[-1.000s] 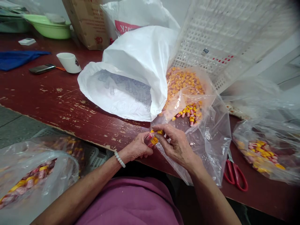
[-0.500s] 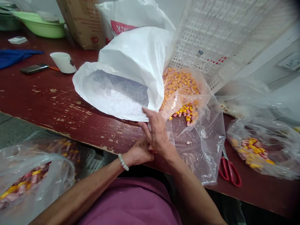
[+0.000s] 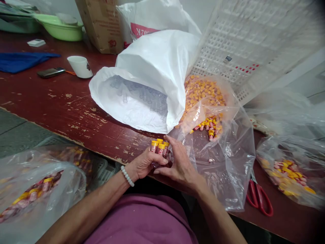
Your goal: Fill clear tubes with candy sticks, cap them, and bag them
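At far left, below the table (image 3: 50, 108), a translucent plastic bag (image 3: 63, 206) holds yellow-capped tubes with red-and-white contents. On the table above it lie a blue cloth (image 3: 25, 61) and a cell phone (image 3: 51, 72), with a green basin (image 3: 62, 32) behind them and a white cup (image 3: 79, 67) just right of the phone. Next comes a cardboard box (image 3: 103, 27), then an open white sack (image 3: 162, 51) with clear tubes (image 3: 143, 96) inside. In front of the sack, the left hand (image 3: 146, 164), wearing a bead bracelet (image 3: 127, 176) at the wrist, has its fingers wrapped around 4 capped tubes (image 3: 161, 147), yellow ends up. The right hand (image 3: 181, 164) is just beside them, fingers spread; whether it touches them I cannot tell. To its right, a clear plastic bag (image 3: 225, 183) contains many yellow-topped pieces (image 3: 203, 91); a perforated white crate (image 3: 254, 40) leans behind. Farther right are red-handled scissors (image 3: 260, 198) and 1 more filled clear bag (image 3: 312, 159).
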`<state>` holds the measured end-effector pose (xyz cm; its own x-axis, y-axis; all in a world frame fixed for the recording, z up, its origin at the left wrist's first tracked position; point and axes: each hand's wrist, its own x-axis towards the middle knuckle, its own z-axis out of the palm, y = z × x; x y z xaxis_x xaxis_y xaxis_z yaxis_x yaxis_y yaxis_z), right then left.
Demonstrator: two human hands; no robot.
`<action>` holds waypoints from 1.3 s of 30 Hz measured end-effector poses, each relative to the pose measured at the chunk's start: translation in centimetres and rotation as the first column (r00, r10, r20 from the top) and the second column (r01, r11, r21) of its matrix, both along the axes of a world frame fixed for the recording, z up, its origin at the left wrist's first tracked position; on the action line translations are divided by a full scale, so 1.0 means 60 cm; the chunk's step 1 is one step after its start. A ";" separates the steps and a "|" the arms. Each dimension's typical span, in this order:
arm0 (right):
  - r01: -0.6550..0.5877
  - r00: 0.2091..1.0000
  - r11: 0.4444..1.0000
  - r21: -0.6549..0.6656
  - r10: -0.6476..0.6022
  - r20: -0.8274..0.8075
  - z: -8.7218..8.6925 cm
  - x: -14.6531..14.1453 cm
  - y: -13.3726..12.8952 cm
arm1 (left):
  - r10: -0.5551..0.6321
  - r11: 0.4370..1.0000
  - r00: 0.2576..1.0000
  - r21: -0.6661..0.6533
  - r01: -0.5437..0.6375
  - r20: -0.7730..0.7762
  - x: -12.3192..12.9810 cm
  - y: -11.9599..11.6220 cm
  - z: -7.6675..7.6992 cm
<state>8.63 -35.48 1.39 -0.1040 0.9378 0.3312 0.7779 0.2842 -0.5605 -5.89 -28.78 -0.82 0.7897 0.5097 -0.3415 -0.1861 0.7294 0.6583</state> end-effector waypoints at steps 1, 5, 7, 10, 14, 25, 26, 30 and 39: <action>0.011 1.000 1.000 0.005 -0.011 -0.010 -0.011 -0.009 -0.002 | 0.004 0.998 1.000 -0.063 -0.003 0.017 0.000 -0.002 0.000; 0.065 0.992 0.997 0.040 -0.061 -0.109 -0.037 -0.030 0.002 | 0.013 0.978 0.999 -0.211 -0.004 0.042 -0.003 -0.007 0.008; 0.085 0.988 0.994 0.064 -0.076 -0.136 -0.038 -0.033 0.005 | 0.008 0.975 0.997 -0.222 0.009 0.076 -0.004 -0.007 0.012; 0.095 0.987 0.988 0.119 -0.078 -0.143 -0.036 -0.034 0.005 | 0.009 0.973 0.995 -0.229 0.015 0.102 -0.004 -0.008 0.011; 0.039 0.982 0.999 0.018 -0.035 -0.184 -0.033 -0.036 0.003 | 0.026 0.967 0.992 -0.256 0.007 0.127 -0.007 -0.011 -0.001; -0.025 0.959 0.998 -0.057 0.008 -0.283 -0.016 -0.049 0.007 | 0.047 0.965 0.969 -0.262 0.019 0.242 -0.037 -0.015 -0.001; -0.022 0.967 0.998 -0.050 0.009 -0.254 -0.015 -0.054 0.010 | 0.057 0.965 0.965 -0.263 0.013 0.255 -0.039 -0.017 0.000; -0.136 0.987 0.991 0.017 0.137 -0.079 -0.028 -0.093 0.035 | 0.139 0.968 0.969 -0.233 -0.090 0.202 -0.094 -0.015 -0.006; -0.268 0.963 0.961 0.065 0.267 0.021 -0.053 -0.128 0.052 | 0.589 0.806 0.269 0.581 -0.118 -0.762 -0.503 -0.043 -0.042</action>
<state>0.97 -32.35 -1.80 -0.3526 0.8512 0.3888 0.6746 0.5192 -0.5248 -36.08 -31.37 -3.36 -0.1737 0.8983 -0.4037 0.4932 0.4342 0.7538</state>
